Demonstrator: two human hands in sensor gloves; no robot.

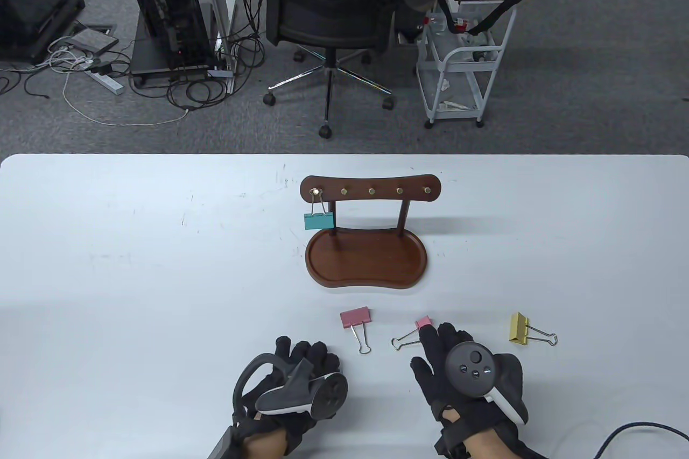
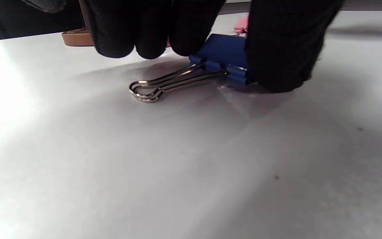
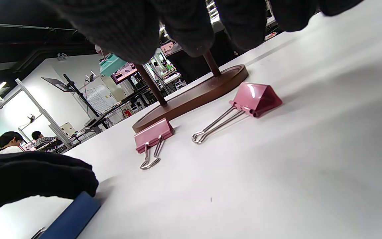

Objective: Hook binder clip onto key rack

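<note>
Currently left hand [image 1: 293, 381] pinches the blue binder clip [image 2: 222, 56] flat on the bench [image 1: 134, 265], near side of the key rack [image 1: 368, 233]. Lift by body, wire loop leading, toward a free peg. Right hand [image 1: 465, 373] hovers spread over a pink clip [image 1: 412, 334], touching nothing.

**Clips & rack**

Rack [image 1: 370, 191]: dark wood, curved top bar w/ five brass hooks, two posts, oval tray base [image 1: 367, 261]; stands upright mid-table. Teal clip [image 1: 318, 220] hangs from leftmost hook, body down. Pink clip [image 1: 355, 317] lies flat just in front of base, wire handles toward near edge. 2nd pink clip [image 1: 423, 322] to its right, handles pointing left. Yellow clip [image 1: 518, 327] farther right, on its side, handles pointing right. Blue clip [image 2: 222, 56] lies flat on table near front left, handles folded together, partly covered by glove fingers.
</note>
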